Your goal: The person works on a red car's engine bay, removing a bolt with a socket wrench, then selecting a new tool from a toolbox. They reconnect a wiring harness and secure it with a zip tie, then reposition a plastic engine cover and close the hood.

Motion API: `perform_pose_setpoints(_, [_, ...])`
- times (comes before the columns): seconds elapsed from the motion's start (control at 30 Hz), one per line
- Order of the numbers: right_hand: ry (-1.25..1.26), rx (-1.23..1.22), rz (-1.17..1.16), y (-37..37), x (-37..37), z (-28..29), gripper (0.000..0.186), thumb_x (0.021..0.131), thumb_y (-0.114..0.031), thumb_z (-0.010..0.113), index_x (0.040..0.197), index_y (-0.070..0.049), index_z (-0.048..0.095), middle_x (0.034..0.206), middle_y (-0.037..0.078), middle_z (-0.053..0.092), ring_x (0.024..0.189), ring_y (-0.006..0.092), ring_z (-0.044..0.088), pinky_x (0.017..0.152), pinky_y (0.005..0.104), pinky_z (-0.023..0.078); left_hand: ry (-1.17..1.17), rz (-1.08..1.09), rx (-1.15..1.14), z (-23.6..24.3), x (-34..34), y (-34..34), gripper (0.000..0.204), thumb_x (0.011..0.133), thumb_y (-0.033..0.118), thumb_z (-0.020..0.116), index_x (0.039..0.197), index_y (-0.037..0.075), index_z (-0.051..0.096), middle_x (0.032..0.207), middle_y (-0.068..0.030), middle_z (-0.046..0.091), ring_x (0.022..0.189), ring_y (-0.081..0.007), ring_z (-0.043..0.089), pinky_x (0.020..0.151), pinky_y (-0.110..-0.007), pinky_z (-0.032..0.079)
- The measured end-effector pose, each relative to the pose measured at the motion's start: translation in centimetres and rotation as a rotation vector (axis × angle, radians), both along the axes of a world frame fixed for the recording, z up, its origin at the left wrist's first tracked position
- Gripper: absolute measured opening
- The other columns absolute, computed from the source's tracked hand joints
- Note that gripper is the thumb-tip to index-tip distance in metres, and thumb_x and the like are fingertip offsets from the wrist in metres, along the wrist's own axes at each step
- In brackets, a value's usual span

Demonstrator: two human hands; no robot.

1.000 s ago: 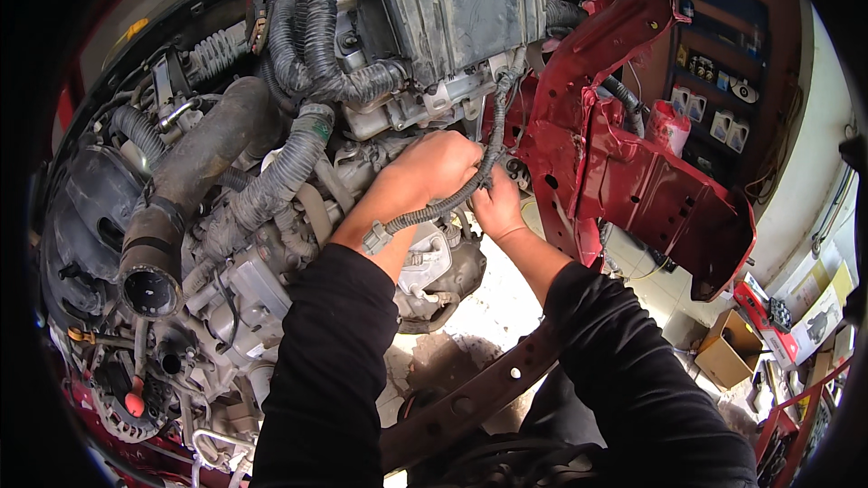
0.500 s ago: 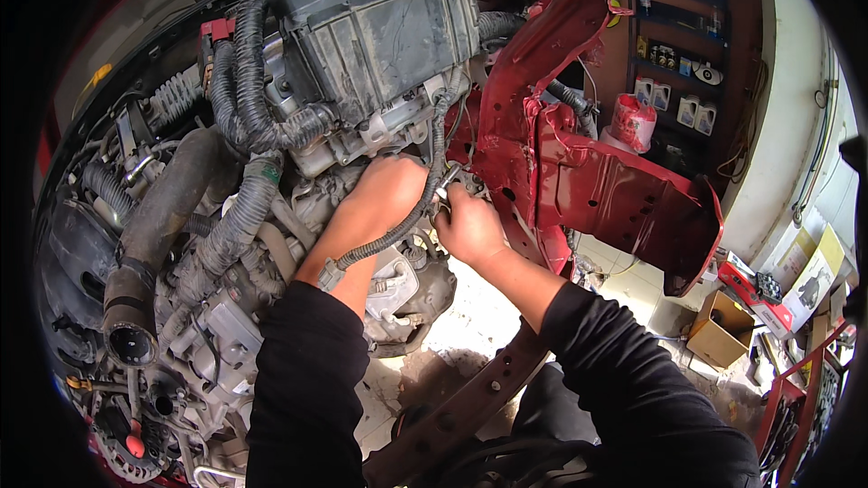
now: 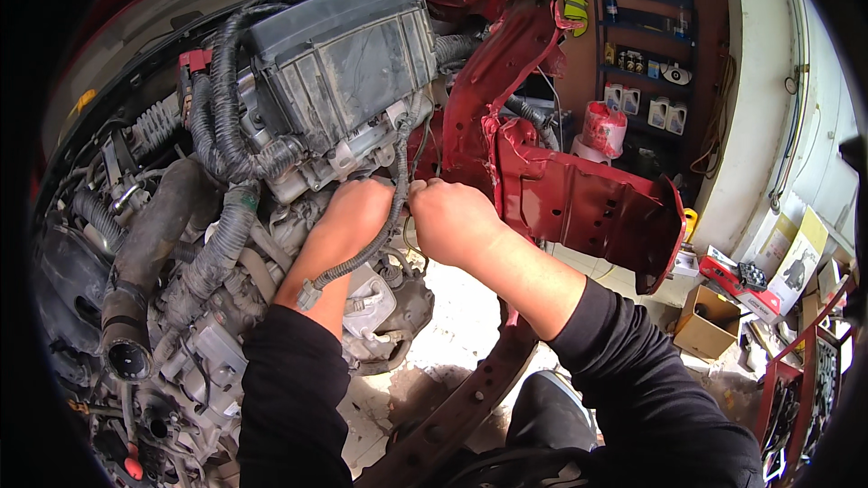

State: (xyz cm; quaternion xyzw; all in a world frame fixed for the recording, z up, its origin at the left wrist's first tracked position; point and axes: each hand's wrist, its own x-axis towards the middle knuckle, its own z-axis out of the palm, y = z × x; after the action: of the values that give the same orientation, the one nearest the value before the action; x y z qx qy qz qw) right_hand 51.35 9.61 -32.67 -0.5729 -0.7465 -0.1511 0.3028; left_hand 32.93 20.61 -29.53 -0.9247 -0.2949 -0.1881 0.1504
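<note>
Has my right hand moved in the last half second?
Yes: the right hand has moved closer to the black box, upward relative to it.

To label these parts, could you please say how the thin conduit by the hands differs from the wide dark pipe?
The thin conduit is ridged, whereas the wide dark pipe is much thicker and mostly smooth. The conduit ends in a grey connector; the pipe ends in an open round mouth. The conduit crosses in front of the left forearm, while the pipe lies left of it. Both show a loose end.
</note>
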Motion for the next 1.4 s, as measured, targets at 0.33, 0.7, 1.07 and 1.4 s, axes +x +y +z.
perform_pose_setpoints(0.33, [0.255, -0.312, -0.213, 1.3, -1.2, -4.1, 0.032, 0.098, -0.022, 0.066, 0.118, 0.002, 0.070, 0.105, 0.030, 0.080, 0.102, 0.0486, 0.079, 0.093, 0.0573, 0.063, 0.158, 0.014, 0.051, 0.4, 0.3, -1.0, 0.019, 0.091, 0.016, 0.067, 0.093, 0.009, 0.085, 0.095, -0.0213, 0.081, 0.096, -0.0445, 0.080, 0.089, -0.055, 0.063])
perform_pose_setpoints(0.7, [1.093, 0.084, 0.203, 12.6, -4.2, -14.6, 0.010, 0.093, -0.009, 0.079, 0.096, 0.000, 0.076, 0.079, 0.008, 0.075, 0.074, 0.0119, 0.065, 0.072, 0.0352, 0.056, -0.013, -0.045, -0.012, -0.5, -0.1, -0.4, 0.016, 0.088, 0.018, 0.071, 0.086, 0.006, 0.081, 0.089, -0.0231, 0.078, 0.087, -0.0456, 0.078, 0.082, -0.055, 0.063])
perform_pose_setpoints(1.07, [0.894, -0.066, 0.065, 8.8, -2.7, -10.6, 0.034, 0.099, -0.029, 0.074, 0.098, 0.005, 0.072, 0.090, 0.028, 0.076, 0.087, 0.0458, 0.075, 0.083, 0.0524, 0.059, -0.088, -0.132, -0.309, 0.5, -0.2, 0.3, 0.014, 0.091, 0.013, 0.071, 0.089, 0.000, 0.074, 0.092, -0.0300, 0.073, 0.093, -0.0539, 0.071, 0.081, -0.060, 0.058])
perform_pose_setpoints(1.4, [0.137, -0.336, -0.059, 0.1, -1.1, 0.6, 0.028, 0.094, -0.016, 0.069, 0.110, 0.007, 0.070, 0.110, 0.032, 0.078, 0.107, 0.0500, 0.076, 0.097, 0.0565, 0.061, -0.036, -0.017, -0.362, 0.8, -0.1, -0.2, 0.015, 0.093, 0.014, 0.071, 0.096, 0.002, 0.078, 0.098, -0.0289, 0.075, 0.095, -0.0526, 0.073, 0.083, -0.058, 0.060])
